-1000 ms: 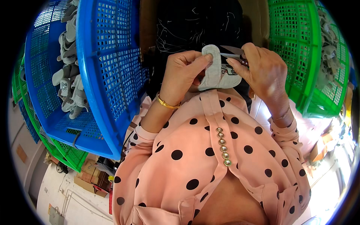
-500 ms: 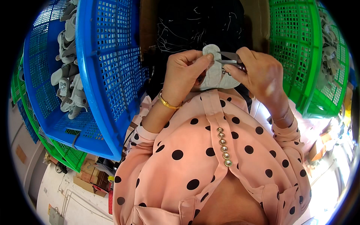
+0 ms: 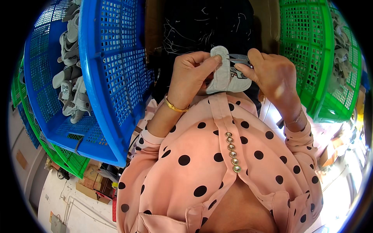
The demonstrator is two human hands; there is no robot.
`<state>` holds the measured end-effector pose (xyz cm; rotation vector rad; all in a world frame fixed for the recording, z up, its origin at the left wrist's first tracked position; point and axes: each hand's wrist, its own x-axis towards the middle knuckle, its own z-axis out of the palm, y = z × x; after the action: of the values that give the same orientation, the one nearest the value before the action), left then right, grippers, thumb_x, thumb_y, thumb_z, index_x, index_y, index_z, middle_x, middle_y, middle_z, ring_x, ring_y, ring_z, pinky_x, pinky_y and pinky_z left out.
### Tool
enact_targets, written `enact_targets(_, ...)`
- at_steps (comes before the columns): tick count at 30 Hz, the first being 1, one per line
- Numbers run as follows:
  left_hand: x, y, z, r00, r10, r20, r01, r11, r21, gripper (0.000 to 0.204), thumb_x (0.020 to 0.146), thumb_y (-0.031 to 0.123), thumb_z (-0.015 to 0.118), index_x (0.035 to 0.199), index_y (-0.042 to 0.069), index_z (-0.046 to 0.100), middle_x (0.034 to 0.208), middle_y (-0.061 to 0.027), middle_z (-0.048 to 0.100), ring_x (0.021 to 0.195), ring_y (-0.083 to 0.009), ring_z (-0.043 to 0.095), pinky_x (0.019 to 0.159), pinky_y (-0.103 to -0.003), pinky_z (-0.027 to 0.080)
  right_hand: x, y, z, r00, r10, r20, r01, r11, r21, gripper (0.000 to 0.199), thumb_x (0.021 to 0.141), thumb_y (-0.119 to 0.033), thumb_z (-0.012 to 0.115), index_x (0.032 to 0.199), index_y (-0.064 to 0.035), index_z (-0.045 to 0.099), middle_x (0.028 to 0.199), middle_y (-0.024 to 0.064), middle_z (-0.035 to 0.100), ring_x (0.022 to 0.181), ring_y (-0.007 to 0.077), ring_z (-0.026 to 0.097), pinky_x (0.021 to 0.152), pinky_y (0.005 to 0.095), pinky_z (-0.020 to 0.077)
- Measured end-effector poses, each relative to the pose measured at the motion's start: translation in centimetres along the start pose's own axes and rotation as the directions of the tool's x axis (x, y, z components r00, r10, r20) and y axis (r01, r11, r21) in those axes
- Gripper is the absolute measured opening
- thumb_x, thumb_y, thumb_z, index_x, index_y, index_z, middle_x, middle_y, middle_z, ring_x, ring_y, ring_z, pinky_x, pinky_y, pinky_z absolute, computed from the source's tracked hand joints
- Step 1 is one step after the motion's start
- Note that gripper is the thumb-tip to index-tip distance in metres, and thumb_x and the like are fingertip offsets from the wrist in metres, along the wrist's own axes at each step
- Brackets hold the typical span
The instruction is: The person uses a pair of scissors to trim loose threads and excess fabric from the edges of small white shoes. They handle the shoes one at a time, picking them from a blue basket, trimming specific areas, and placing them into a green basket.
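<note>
My left hand [image 3: 191, 75] is closed on a light grey fabric shoe upper [image 3: 222, 77], with the thumb pressed on it near its rounded far end. A small dark and red printed pattern shows on the upper's right part. In my right hand [image 3: 276, 75] are small metal thread snips [image 3: 240, 59], the fingers closed around them. Their blades point left, close beside the upper's far edge. The grip end of the snips is mostly hidden by my fingers.
At the left stands a blue mesh crate [image 3: 87, 77] with several grey shoe uppers [image 3: 70, 91] inside. A green mesh crate [image 3: 307, 50] with more grey pieces [image 3: 342, 58] stands at the right. Loose white threads lie on the black cloth [image 3: 202, 29] beyond my hands.
My right hand has drawn slightly to the right with the snips, and more of the printed pattern shows. My left hand and the upper have stayed almost still.
</note>
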<state>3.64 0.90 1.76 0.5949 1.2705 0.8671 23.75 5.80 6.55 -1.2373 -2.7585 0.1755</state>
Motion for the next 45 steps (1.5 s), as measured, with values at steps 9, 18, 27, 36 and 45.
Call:
enact_targets(9, 0.0, -0.1, 0.0, 1.000, 0.001, 0.010, 0.000, 1.000, -0.019, 0.018, 0.089, 0.019, 0.069, 0.083, 0.003, 0.074, 0.062, 0.0012, 0.062, 0.047, -0.0014, 0.050, 0.040, -0.015, 0.035, 0.2, -0.3, -0.1, 0.999, 0.031, 0.031, -0.033, 0.998, 0.056, 0.035, 0.082, -0.035, 0.071, 0.070, -0.0100, 0.049, 0.053, 0.0063, 0.051, 0.049, 0.0245, 0.055, 0.042, 0.0330, 0.0395)
enact_targets(18, -0.1, -0.5, 0.0, 0.999, 0.024, 0.034, -0.022, 0.997, -0.068, 0.018, 0.087, 0.019, 0.070, 0.081, 0.002, 0.073, 0.062, 0.0023, 0.062, 0.049, 0.0006, 0.047, 0.043, -0.015, 0.031, -0.1, 0.0, 0.5, 0.999, 0.006, 0.051, -0.011, 0.995, 0.097, 0.035, 0.082, -0.033, 0.071, 0.068, -0.0098, 0.049, 0.054, 0.0083, 0.052, 0.050, 0.0267, 0.055, 0.043, 0.0340, 0.0392)
enact_targets(27, -0.2, -0.6, -0.5, 0.997, -0.009, 0.074, 0.007, 1.000, 0.017, 0.019, 0.090, 0.019, 0.068, 0.086, 0.002, 0.073, 0.063, 0.0024, 0.061, 0.050, 0.0013, 0.045, 0.043, -0.015, 0.030, -0.3, 0.8, 1.6, 0.908, 0.336, 0.253, -0.419, 0.756, 0.503, 0.032, 0.085, -0.036, 0.070, 0.083, -0.0069, 0.056, 0.060, 0.0085, 0.059, 0.056, 0.0277, 0.061, 0.049, 0.0344, 0.0449)
enact_targets(36, -0.2, -0.4, -0.4, 0.984, 0.045, 0.171, -0.051, 0.998, 0.029, 0.018, 0.092, 0.015, 0.065, 0.088, -0.001, 0.073, 0.063, 0.0036, 0.060, 0.053, 0.0007, 0.044, 0.047, -0.017, 0.032, 0.4, -0.5, 2.9, 0.973, 0.122, 0.196, -0.214, 0.798, 0.563, 0.026, 0.081, -0.023, 0.070, 0.099, -0.0102, 0.056, 0.072, 0.0068, 0.066, 0.064, 0.0265, 0.065, 0.055, 0.0328, 0.0488)
enact_targets(45, -0.2, -0.3, -0.3, 0.968, 0.041, 0.246, -0.074, 0.990, 0.124, 0.020, 0.091, 0.014, 0.066, 0.088, -0.004, 0.072, 0.068, 0.0034, 0.062, 0.060, 0.0005, 0.048, 0.053, -0.017, 0.038, 1.3, 2.8, 3.0, 0.964, 0.176, 0.198, -0.244, 0.303, 0.921, 0.004, 0.085, -0.010, 0.062, 0.086, -0.0070, 0.059, 0.067, -0.0003, 0.058, 0.060, 0.0145, 0.059, 0.053, 0.0258, 0.0431)
